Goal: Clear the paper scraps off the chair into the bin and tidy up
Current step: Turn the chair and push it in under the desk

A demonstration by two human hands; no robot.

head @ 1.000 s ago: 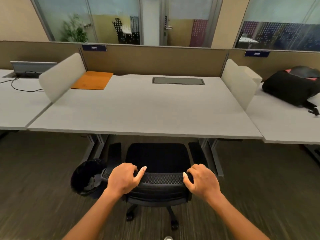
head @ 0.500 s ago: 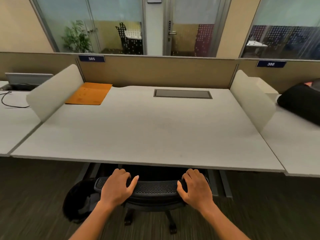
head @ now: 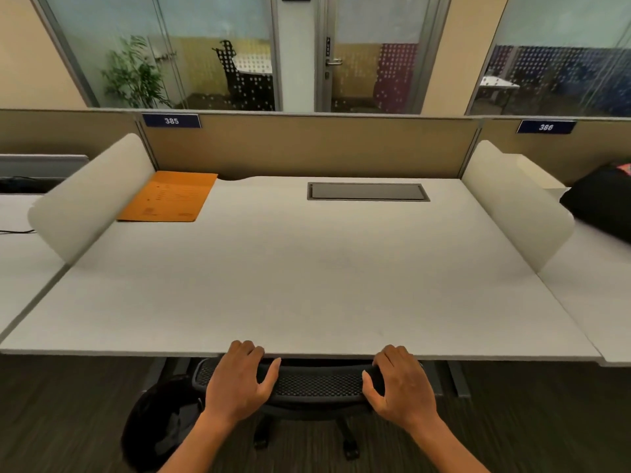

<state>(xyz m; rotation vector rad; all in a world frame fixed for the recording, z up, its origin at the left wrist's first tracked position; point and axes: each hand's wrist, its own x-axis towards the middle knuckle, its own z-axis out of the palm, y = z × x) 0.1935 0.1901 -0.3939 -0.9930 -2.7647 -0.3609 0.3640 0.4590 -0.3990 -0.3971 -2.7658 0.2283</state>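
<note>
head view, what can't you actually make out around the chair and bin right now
- Chair seat, head view: hidden under the desk, so any scraps cannot be checked.
- Bin contents, head view: dark and blurred.
- Black bag, head view: cut off by the right edge.

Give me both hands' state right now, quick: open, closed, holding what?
Left hand: closed over the top edge of the chair backrest.
Right hand: closed on the same backrest edge, at its right end.

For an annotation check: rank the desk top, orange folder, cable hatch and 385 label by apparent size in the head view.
1. desk top
2. orange folder
3. cable hatch, close to the folder
4. 385 label
</note>
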